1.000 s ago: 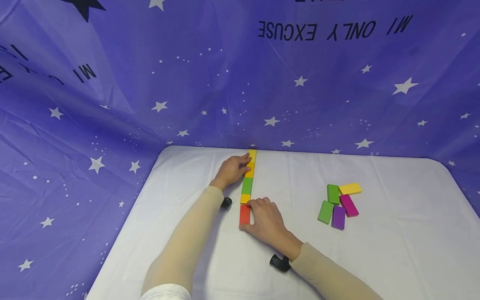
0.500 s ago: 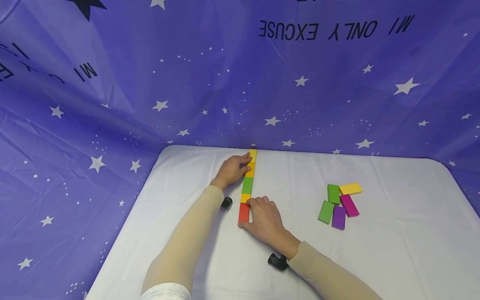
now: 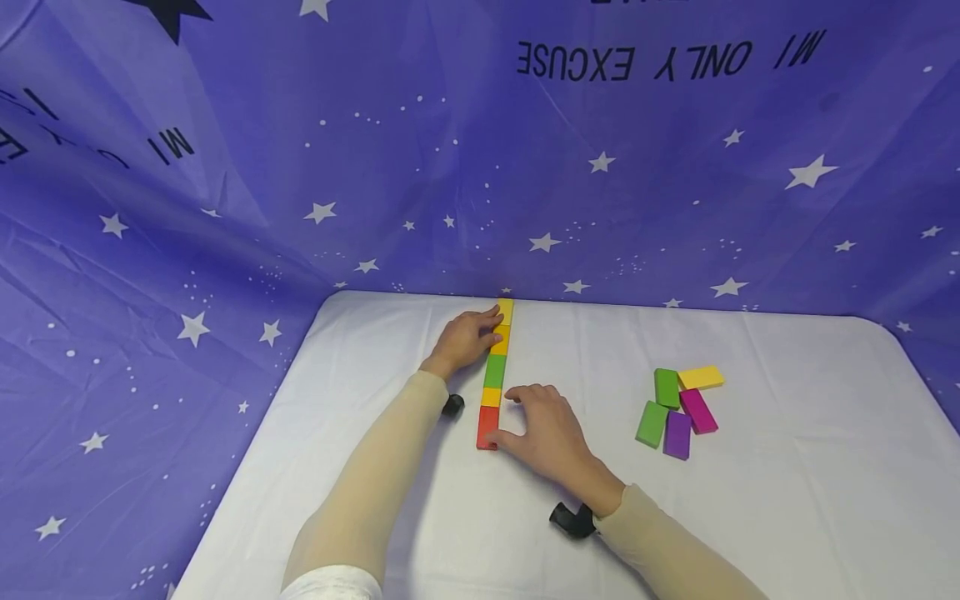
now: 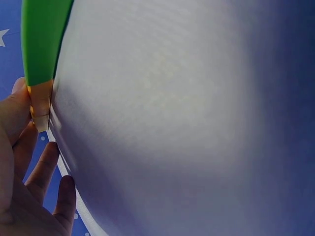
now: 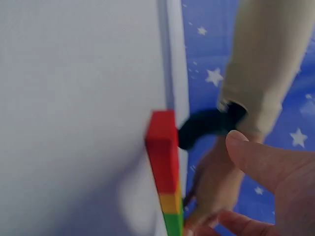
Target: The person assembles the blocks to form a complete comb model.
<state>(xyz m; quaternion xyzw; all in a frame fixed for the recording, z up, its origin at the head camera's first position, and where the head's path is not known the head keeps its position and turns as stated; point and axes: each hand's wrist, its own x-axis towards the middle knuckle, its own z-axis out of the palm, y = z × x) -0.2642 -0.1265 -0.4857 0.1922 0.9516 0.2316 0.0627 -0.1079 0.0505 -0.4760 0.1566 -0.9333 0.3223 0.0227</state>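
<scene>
Coloured blocks stand end to end in a row: a red block [image 3: 487, 419] nearest, then a short yellow block [image 3: 491, 397], a green block [image 3: 495, 372], a yellow-orange block [image 3: 503, 340] and a yellow block [image 3: 507, 310] at the far end. My left hand [image 3: 459, 343] touches the two far yellow blocks from the left, thumb and fingertips against them, other fingers extended in the left wrist view. Beside the red block, my right hand [image 3: 551, 429] has thumb and fingers spread. In the right wrist view, a gap separates the right thumb from the red block [image 5: 164, 152].
On the right of the white table [image 3: 810, 467] lie loose blocks: two green, one yellow [image 3: 701, 377], one magenta [image 3: 698, 412] and one purple [image 3: 677, 435]. A purple star-patterned cloth [image 3: 420, 183] rises behind the table's far edge.
The right hand first slid the red block slightly away from me against the short yellow block, then let go and drew back to the right. The left hand has stayed put.
</scene>
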